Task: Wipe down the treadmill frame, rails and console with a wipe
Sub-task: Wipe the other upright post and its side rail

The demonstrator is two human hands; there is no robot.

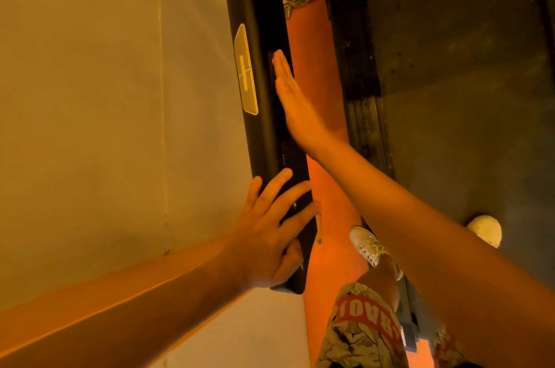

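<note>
1. At frame centre, your right hand [295, 103], fingers [282, 67] pressed together, lies flat on the black rail [258, 67]; no wipe shows, risking smears.
2. Your left hand [264, 235], fingers [279, 187] spread on the rail's end, may slip.

rail [259, 22] badge [245, 69] mark unclear, shorts [360, 328] lettering illegible

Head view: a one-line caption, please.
Left hand rests spread on the near end of the black rail; right hand lies flat along its inner side.
</note>
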